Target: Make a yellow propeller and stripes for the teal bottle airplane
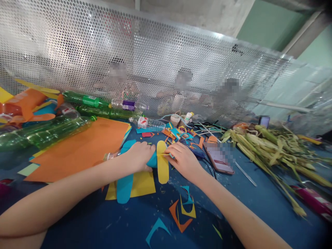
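Yellow rounded paper strip [163,171] stands at the end of a blue-wrapped plastic bottle [153,162], clasped by the left hand [141,155] above a yellow sheet [144,188]; the right hand [183,159] touches the strip, pinch unclear. Overpressing could crease it.

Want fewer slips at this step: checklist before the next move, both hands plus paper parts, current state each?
1. Left hand grip on blue-covered bottle: ok, wrapped around it.
2. Right hand pinching yellow strip: cannot tell; fingers are at its edge.
3. Yellow strip fixed to bottle: cannot tell, joint not visible.
4. Blue strip fixed: cannot tell, left hand and forearm cover its middle.
5. Surface free of scraps: not ok, orange scrap and others lie loose.
6. Phone apart from right hand: ok.
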